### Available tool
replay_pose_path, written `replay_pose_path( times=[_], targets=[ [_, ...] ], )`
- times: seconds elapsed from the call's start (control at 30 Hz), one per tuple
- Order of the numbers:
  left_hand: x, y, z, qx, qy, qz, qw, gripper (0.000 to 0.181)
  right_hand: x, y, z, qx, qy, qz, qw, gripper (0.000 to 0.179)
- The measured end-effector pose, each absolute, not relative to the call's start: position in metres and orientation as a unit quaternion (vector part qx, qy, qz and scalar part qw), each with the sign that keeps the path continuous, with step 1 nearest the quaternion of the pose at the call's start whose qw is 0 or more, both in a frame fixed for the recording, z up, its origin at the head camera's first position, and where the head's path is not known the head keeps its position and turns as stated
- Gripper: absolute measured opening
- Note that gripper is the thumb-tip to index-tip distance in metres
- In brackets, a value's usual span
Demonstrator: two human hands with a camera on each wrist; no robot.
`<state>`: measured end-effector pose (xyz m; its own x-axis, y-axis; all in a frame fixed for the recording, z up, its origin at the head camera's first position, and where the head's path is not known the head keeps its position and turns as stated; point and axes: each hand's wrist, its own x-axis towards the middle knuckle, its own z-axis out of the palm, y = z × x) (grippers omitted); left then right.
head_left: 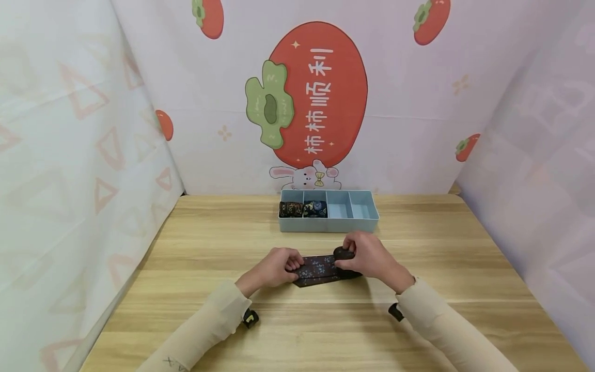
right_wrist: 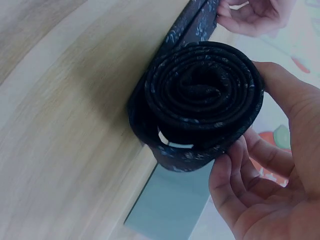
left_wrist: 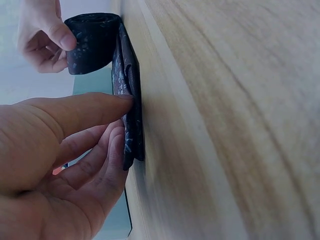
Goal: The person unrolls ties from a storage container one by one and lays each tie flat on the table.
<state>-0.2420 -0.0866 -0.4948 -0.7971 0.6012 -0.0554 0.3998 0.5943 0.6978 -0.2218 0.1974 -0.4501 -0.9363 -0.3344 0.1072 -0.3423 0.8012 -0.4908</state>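
A dark necktie [head_left: 318, 267] with small blue flowers lies partly flat on the table, its pointed wide end to the left. Its other end is wound into a thick coil [right_wrist: 240, 95], with a loose outer turn showing a gap in the right wrist view. My right hand [head_left: 372, 257] grips this coil between thumb and fingers. Near the pointed end, my left hand [head_left: 275, 266] holds the flat part, thumb on the near side and curled fingers beyond it. In the left wrist view the coil stands on edge above the flat strip.
Behind the hands stands a light blue box [head_left: 327, 225] with several compartments. A brown patterned roll [head_left: 291, 209] and a navy patterned roll [head_left: 315, 208] sit in its two left compartments; the two right ones hold nothing. A printed cloth [head_left: 400, 150] hangs along the table's back edge.
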Motion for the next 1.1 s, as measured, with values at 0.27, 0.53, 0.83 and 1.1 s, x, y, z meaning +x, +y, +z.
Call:
replay_pose_path(
  times=[0.27, 0.53, 0.83, 1.1],
  targets=[
    [-0.242, -0.088, -0.493, 0.287, 0.879, 0.349, 0.148, 0.025, -0.22, 0.216, -0.449, 0.153, -0.942, 0.3, -0.013, 0.031],
    [-0.245, -0.095, -0.495, 0.281, 0.882, 0.347, 0.153, 0.026, -0.218, 0.23, -0.452, 0.132, -0.936, 0.325, -0.031, 0.03],
    [-0.248, -0.107, -0.492, 0.267, 0.89, 0.341, 0.144, 0.026, -0.218, 0.242, -0.456, 0.133, -0.926, 0.35, -0.042, 0.026],
    [-0.249, -0.116, -0.492, 0.265, 0.894, 0.331, 0.148, 0.026, -0.221, 0.253, -0.466, 0.124, -0.921, 0.364, -0.054, 0.027]
  ],
)
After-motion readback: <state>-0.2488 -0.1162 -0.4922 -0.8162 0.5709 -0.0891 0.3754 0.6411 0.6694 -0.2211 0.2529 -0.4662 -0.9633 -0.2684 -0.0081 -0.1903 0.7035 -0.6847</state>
